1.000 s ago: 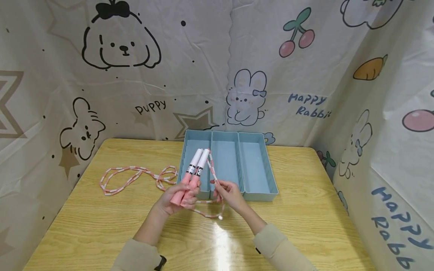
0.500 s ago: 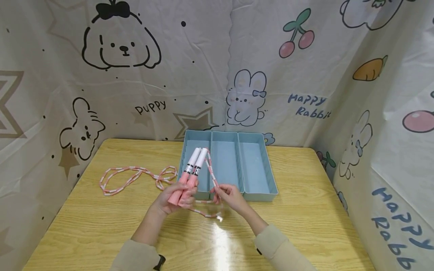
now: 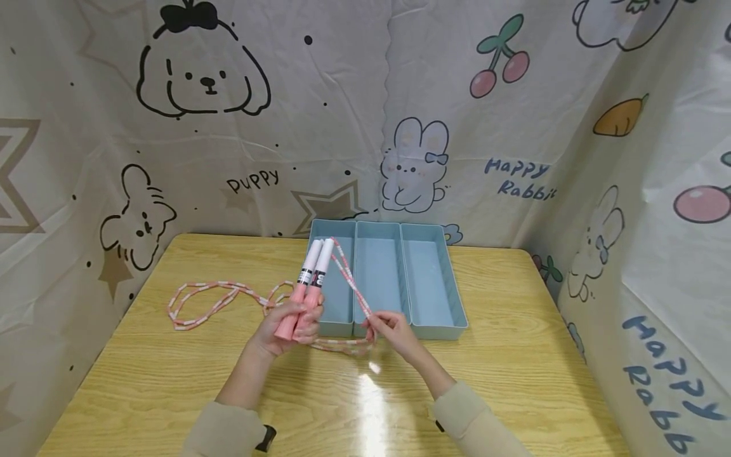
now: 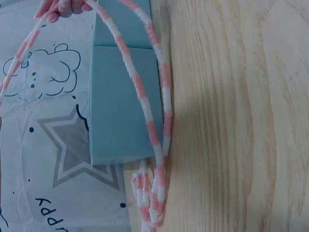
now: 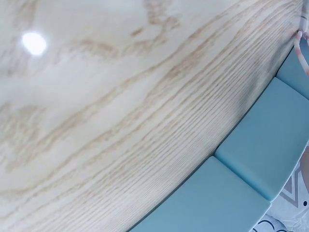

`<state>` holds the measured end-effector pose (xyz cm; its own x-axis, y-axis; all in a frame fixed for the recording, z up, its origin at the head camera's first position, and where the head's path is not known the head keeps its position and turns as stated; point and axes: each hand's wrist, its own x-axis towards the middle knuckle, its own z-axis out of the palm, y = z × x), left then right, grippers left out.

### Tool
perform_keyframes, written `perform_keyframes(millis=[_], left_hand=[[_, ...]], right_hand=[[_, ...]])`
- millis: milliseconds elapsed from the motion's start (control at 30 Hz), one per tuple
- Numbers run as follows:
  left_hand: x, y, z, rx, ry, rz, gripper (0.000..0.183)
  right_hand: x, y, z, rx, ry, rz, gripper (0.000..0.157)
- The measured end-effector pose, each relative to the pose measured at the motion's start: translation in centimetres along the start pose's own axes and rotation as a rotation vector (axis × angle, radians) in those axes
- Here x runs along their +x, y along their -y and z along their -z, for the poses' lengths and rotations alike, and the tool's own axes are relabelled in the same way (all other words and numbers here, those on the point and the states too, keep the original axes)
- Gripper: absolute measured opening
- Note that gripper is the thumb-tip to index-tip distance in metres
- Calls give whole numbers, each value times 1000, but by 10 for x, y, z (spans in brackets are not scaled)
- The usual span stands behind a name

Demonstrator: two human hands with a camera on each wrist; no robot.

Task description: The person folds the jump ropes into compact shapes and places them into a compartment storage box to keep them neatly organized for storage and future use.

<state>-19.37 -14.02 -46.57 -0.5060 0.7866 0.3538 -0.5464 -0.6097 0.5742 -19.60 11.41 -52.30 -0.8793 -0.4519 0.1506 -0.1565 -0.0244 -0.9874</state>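
Note:
Two pink-and-white jump rope handles (image 3: 317,273) lie side by side in my left hand (image 3: 278,325), which grips their pink ends with the white ends pointing up and away. My right hand (image 3: 398,333) pinches the doubled beaded rope (image 3: 351,281), which runs tautly from the handle tips. Below, the pink-and-white beaded cord bows between both hands. More of the rope (image 3: 205,312) lies looped on the table to the left. In the left wrist view, beaded strands (image 4: 140,89) hang past the blue bin; the right wrist view catches a short piece of rope (image 5: 301,58).
Behind the hands stand three light blue bins (image 3: 436,332) side by side near the table's back edge; the handles overlap the left one. The wooden table (image 3: 514,381) meets a printed curtain (image 3: 342,127) at the back. Another curtain side hangs at the right.
My left hand has moved left and slightly up with the handles. My right hand has shifted a little right, so the doubled rope between them is longer. The lower loop has risen.

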Motion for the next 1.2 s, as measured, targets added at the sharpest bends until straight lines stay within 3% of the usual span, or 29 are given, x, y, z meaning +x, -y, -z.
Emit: perform_keyframes(millis=[267, 400, 600, 867, 1200], left_hand=[[-1, -3, -1, 13, -14, -31, 24], [-2, -4, 0, 47, -59, -20, 27], [-2, -6, -1, 86, -124, 22, 27], [-5, -9, -1, 180, -223, 83, 27], [-5, -13, -4, 339, -333, 219, 18]], right_hand=[[-4, 18, 2, 1, -16, 27, 24], [-4, 26, 1, -79, -26, 11, 22], [-3, 26, 6, -335, 2, 82, 16], [1, 54, 14, -709, 121, 215, 15], [5, 89, 18, -945, 234, 326, 8]])
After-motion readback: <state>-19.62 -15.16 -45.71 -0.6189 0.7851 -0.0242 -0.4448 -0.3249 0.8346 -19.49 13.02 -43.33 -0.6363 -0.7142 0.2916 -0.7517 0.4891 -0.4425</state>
